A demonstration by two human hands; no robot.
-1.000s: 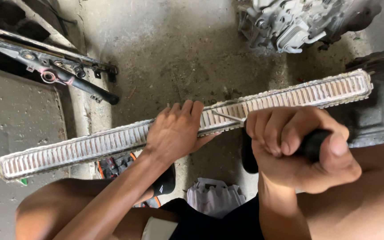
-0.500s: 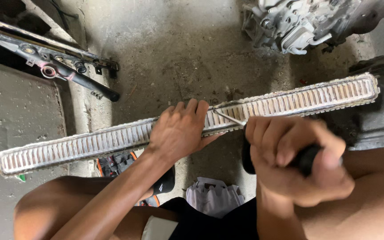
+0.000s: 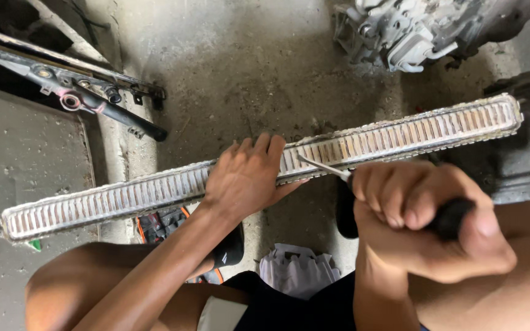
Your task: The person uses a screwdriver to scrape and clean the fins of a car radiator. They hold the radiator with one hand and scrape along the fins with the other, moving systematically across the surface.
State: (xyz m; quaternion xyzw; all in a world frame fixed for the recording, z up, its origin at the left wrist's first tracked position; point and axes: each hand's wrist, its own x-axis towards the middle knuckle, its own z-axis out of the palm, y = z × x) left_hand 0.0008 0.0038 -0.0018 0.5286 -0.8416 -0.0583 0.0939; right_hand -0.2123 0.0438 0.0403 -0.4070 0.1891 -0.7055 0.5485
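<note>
A long, narrow finned radiator core (image 3: pixel 124 197) stands on edge across the view, running from lower left to upper right. My left hand (image 3: pixel 246 175) lies flat over its middle, fingers spread across the top edge, pressing on it. My right hand (image 3: pixel 427 217) is closed in a fist around the black handle of a screwdriver (image 3: pixel 452 216). Its thin metal shaft (image 3: pixel 323 167) reaches left, and the tip touches the fins just right of my left hand.
A grey metal engine part (image 3: pixel 412 27) lies on the concrete floor at the top right. A dark metal bracket with a rod (image 3: pixel 93 101) sits at the upper left. A crumpled white cloth (image 3: pixel 295 270) and a sandal (image 3: pixel 161 224) lie below the core, between my knees.
The view has shifted slightly. My right hand has dropped a little and turned with the screwdriver, while my left hand stays on the core.
</note>
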